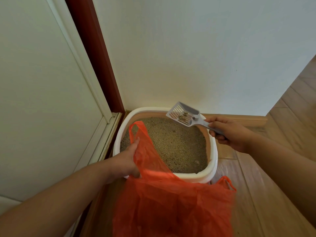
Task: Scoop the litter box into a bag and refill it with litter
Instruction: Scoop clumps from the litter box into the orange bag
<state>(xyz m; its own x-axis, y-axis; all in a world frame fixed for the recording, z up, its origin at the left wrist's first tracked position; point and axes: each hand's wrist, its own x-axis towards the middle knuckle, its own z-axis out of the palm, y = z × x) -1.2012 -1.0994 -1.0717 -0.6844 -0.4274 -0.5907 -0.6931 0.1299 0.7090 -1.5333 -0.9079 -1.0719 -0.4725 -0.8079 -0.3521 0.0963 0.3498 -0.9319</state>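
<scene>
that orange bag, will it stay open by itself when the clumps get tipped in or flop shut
Probably flops. The orange bag looks thin and crinkled, sagging wherever the left hand isn't gripping it; its far handle droops loose. It seems very light, so clumps from the scoop in the right hand may tug it down.

Orange bag [171, 202], grey slotted scoop [183, 113], white litter box [212, 161], tan litter [179, 144]
</scene>
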